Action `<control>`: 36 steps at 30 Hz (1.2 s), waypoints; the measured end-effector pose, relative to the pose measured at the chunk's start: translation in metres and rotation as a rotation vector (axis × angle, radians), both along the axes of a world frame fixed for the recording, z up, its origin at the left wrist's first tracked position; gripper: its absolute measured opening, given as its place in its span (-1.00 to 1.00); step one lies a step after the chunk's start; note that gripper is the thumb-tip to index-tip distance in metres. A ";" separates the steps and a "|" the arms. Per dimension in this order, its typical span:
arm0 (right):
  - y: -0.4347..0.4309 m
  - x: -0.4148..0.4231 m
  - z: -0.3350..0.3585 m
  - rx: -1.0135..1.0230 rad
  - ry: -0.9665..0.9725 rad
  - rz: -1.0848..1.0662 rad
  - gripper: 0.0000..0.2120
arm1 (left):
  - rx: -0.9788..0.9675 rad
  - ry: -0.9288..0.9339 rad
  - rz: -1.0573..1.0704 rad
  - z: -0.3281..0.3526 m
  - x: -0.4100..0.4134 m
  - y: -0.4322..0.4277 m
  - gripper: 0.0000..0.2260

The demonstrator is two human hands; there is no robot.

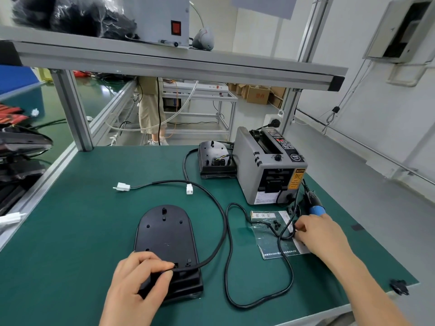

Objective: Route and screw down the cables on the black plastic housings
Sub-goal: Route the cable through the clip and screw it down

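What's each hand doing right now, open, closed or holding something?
Left hand: pinches the black cable at the near black housing.
Right hand: fingers curled over the clear bag; whether it holds anything cannot be told.

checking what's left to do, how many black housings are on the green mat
2. The front housing, where the left hand pinches a cable; the back housing beside the grey machine. Dark parts left of the mat may be more.
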State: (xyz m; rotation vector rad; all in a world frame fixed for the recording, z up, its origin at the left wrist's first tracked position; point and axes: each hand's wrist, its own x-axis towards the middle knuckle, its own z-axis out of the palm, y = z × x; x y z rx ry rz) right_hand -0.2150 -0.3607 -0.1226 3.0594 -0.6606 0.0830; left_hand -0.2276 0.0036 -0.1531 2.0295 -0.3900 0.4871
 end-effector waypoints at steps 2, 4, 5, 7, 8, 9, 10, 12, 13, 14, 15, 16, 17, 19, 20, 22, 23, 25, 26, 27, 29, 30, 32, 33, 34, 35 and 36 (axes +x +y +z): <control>-0.002 0.000 -0.001 -0.006 -0.002 0.027 -0.85 | -0.002 0.004 0.001 0.001 0.000 0.000 -0.75; -0.004 -0.001 -0.002 -0.028 -0.014 0.036 -0.89 | -0.018 0.008 0.000 0.002 -0.001 -0.001 -0.79; -0.004 -0.002 -0.002 -0.036 -0.022 0.040 -0.90 | -0.025 0.011 -0.003 0.002 -0.001 -0.001 -0.84; -0.004 -0.003 -0.004 -0.056 -0.041 0.049 -0.91 | -0.030 0.009 -0.003 0.003 -0.001 -0.001 -0.87; -0.003 -0.004 -0.004 -0.077 -0.043 0.051 -0.90 | -0.028 0.012 -0.003 0.003 -0.001 -0.001 -0.87; -0.003 -0.006 -0.003 -0.106 -0.036 0.048 -0.88 | -0.025 0.016 0.001 0.002 -0.001 -0.001 -0.84; -0.002 -0.007 -0.002 -0.135 -0.028 0.040 -0.87 | -0.020 0.020 0.007 0.002 -0.001 -0.001 -0.80; 0.000 -0.014 0.004 -0.130 -0.022 -0.008 -0.87 | -0.013 0.033 0.012 0.002 -0.001 -0.001 -0.77; 0.001 -0.018 0.009 -0.090 -0.018 -0.045 -0.89 | -0.007 0.035 0.016 0.002 -0.001 -0.001 -0.76; 0.003 -0.023 0.015 -0.041 -0.011 -0.074 -0.90 | 0.000 0.037 0.019 0.001 -0.001 0.000 -0.75; 0.005 -0.027 0.022 0.009 -0.001 -0.086 -0.89 | 0.007 0.041 0.023 0.000 -0.001 0.000 -0.71; 0.009 -0.030 0.029 0.077 -0.003 -0.085 -0.88 | 0.012 0.051 0.027 -0.001 -0.001 0.001 -0.65; 0.016 -0.033 0.036 0.181 -0.024 -0.071 -0.87 | 0.014 0.063 0.029 -0.001 0.000 0.001 -0.60; 0.044 -0.038 0.048 0.464 -0.084 0.029 -0.86 | 0.015 0.080 0.030 0.000 0.000 0.000 -0.56; 0.064 -0.040 0.052 0.598 -0.092 0.100 -0.86 | 0.013 0.085 0.032 0.001 0.000 0.000 -0.57; 0.108 -0.044 0.053 0.779 -0.049 0.245 -0.85 | 0.010 0.095 0.030 0.002 0.000 0.000 -0.58; 0.130 -0.046 0.050 0.825 -0.018 0.307 -0.86 | 0.009 0.100 0.028 0.002 -0.001 0.001 -0.59; 0.165 -0.045 0.042 0.864 -0.001 0.386 -0.86 | 0.006 0.107 0.023 0.004 -0.002 0.001 -0.62; 0.177 -0.043 0.037 0.862 -0.017 0.403 -0.87 | 0.007 0.107 0.026 0.004 -0.003 0.001 -0.62; 0.187 -0.041 0.033 0.835 -0.040 0.412 -0.88 | 0.008 0.103 0.032 0.005 -0.003 0.000 -0.61; 0.201 -0.036 0.027 0.735 -0.082 0.421 -0.89 | 0.006 0.103 0.042 0.005 -0.003 0.001 -0.63; 0.205 -0.034 0.024 0.680 -0.101 0.427 -0.88 | 0.005 0.107 0.044 0.005 -0.003 0.000 -0.63; 0.211 -0.033 0.022 0.596 -0.135 0.440 -0.86 | -0.001 0.107 0.047 0.005 -0.004 0.000 -0.63; 0.212 -0.032 0.021 0.564 -0.148 0.444 -0.84 | -0.004 0.107 0.051 0.005 -0.003 0.000 -0.63; 0.213 -0.032 0.020 0.534 -0.158 0.446 -0.82 | -0.006 0.109 0.055 0.005 -0.003 0.000 -0.63; 0.214 -0.032 0.020 0.505 -0.166 0.448 -0.81 | -0.006 0.108 0.058 0.005 -0.003 0.000 -0.63; 0.214 -0.032 0.020 0.480 -0.174 0.451 -0.80 | -0.006 0.107 0.061 0.005 -0.003 0.000 -0.63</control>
